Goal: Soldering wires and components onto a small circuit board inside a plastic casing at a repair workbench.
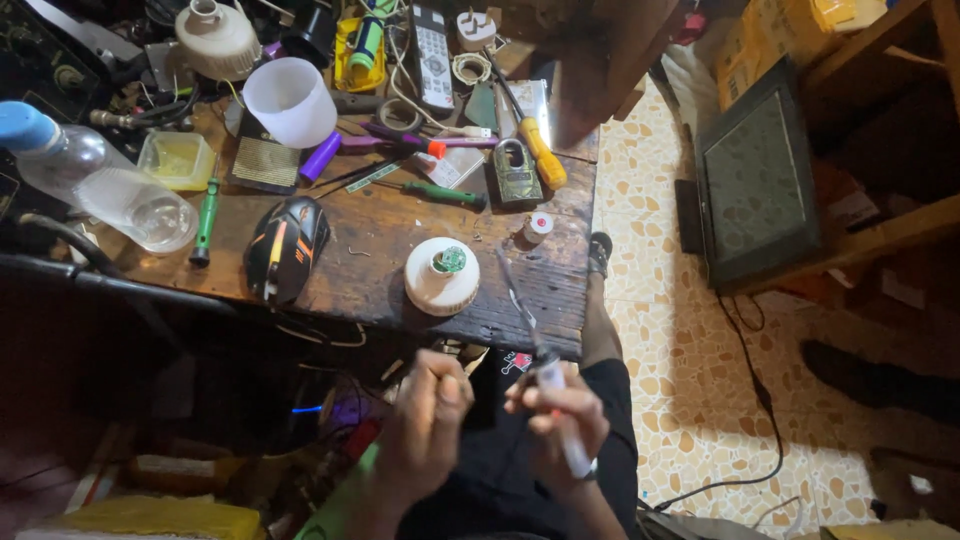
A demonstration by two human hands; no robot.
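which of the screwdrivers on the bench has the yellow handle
The one at the far right edge, beside the padlock; the two others have green handles.

Desk (380,262): bare strip along near edge between mouse (287,246) and white cap (441,275); far half crowded with tools.

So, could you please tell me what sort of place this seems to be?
Probably a small home electronics repair bench: a worn wooden table crowded with screwdrivers, a computer mouse, and the right hand holding a soldering-iron-like tool.
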